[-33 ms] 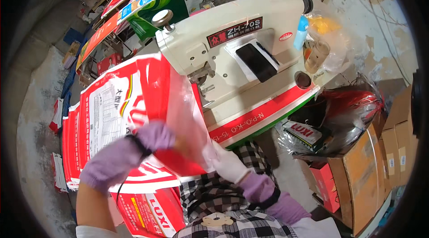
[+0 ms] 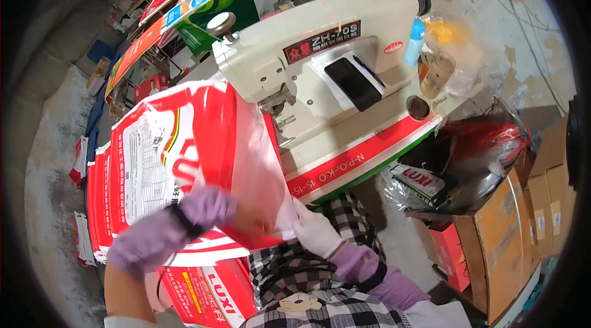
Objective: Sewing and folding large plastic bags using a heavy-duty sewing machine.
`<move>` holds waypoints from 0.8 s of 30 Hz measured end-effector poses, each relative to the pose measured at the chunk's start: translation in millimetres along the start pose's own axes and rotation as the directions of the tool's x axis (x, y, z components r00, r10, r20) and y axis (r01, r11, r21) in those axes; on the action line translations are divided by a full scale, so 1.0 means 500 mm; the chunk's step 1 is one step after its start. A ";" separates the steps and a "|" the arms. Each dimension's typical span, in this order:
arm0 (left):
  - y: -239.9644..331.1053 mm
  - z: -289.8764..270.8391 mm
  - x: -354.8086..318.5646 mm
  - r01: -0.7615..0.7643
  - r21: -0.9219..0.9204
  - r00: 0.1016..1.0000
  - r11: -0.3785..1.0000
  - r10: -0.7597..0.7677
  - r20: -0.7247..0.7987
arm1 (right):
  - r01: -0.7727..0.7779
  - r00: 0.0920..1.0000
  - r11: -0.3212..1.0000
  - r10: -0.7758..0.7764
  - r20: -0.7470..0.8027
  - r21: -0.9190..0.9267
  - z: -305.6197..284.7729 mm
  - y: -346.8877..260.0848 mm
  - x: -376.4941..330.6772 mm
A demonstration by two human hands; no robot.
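A red and white printed sack (image 2: 218, 125) lies on a stack of like sacks (image 2: 101, 199), its near right edge lifted. A pale, see-through plastic layer (image 2: 265, 168) shows along that edge. My right hand (image 2: 315, 229), in a white glove, is closed on the lower right corner of this layer. My left hand (image 2: 251, 217) is at the sack's lower edge, smeared by motion and partly covered, so its fingers are not clear. The cream sewing machine (image 2: 258, 76) stands just beyond the sack, its needle area close to the sack's right edge.
On the machine bed lie a black phone (image 2: 354, 84) and paper. A light blue spray bottle (image 2: 415, 44) and a brown jar (image 2: 437, 76) stand at its right end. Cardboard boxes (image 2: 505, 242) and plastic-wrapped bundles (image 2: 480, 149) are at the right. More sacks (image 2: 212, 294) sit below.
The sack's lifted edge and the plastic layer have shifted slightly, with the layer spread wider. My left hand has moved a little down; my right hand keeps its hold.
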State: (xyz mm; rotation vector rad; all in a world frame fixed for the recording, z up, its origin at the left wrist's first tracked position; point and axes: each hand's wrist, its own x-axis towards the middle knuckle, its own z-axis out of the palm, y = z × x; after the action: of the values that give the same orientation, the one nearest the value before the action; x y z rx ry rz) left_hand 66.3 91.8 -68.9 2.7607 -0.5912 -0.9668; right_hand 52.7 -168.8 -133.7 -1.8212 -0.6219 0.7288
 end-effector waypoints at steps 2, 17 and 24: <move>0.099 0.063 -0.053 -0.262 -0.431 0.934 0.863 0.339 0.112 | -0.038 0.998 0.998 0.041 -0.054 0.060 0.005 -0.008 -0.015; 0.111 0.038 -0.078 0.297 -0.338 0.653 0.893 -0.449 -0.610 | 0.088 0.980 0.995 -0.078 -0.184 0.051 -0.009 -0.013 -0.027; 0.137 0.000 -0.071 0.289 -0.223 0.938 0.931 -0.321 -0.127 | 0.123 0.978 0.991 -0.113 -0.176 0.045 -0.011 -0.028 -0.021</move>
State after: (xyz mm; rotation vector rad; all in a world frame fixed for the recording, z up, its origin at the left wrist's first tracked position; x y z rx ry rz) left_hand 19.4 44.1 -30.1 2.7568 -0.0310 -0.7934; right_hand 48.1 -174.9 -116.9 -1.7579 -0.5833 0.4977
